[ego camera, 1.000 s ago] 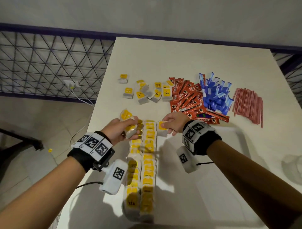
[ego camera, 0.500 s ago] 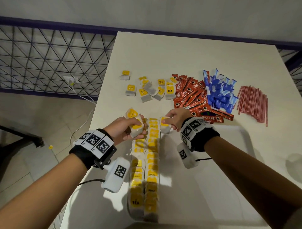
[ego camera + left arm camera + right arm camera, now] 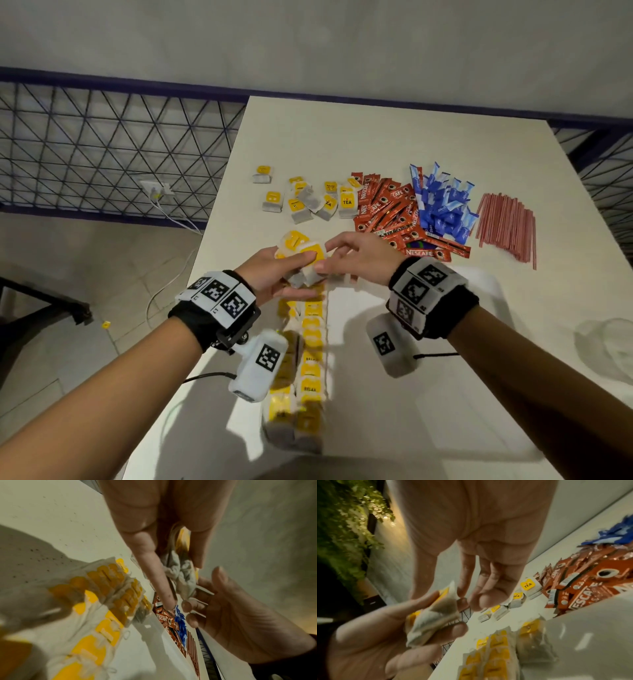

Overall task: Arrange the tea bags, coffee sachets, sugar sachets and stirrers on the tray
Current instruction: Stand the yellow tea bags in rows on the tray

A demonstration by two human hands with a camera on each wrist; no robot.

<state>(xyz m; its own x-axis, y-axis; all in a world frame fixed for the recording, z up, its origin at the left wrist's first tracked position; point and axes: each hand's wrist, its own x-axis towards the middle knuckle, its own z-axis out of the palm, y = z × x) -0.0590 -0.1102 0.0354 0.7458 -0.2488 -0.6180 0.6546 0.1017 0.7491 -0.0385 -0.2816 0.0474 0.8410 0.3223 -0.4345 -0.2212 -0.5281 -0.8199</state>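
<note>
Head view: left hand (image 3: 270, 274) holds small bunch of yellow-tagged paper tea bags (image 3: 303, 255) above far end of two neat tea bag rows (image 3: 306, 359) on white tray (image 3: 428, 411). Right hand (image 3: 356, 260) reaches in, thumb and forefinger narrowed onto one bag of bunch; firm pinch or only touch, cannot tell. Loose tea bags (image 3: 305, 202), red coffee sachets (image 3: 390, 212), blue sugar sachets (image 3: 442, 205), red stirrers (image 3: 508, 222) lie on white table (image 3: 342, 137) far of tray. Advice: take single bag by tag edge, keep strings untangled, lay it flush at far end of row, tag up.
</note>
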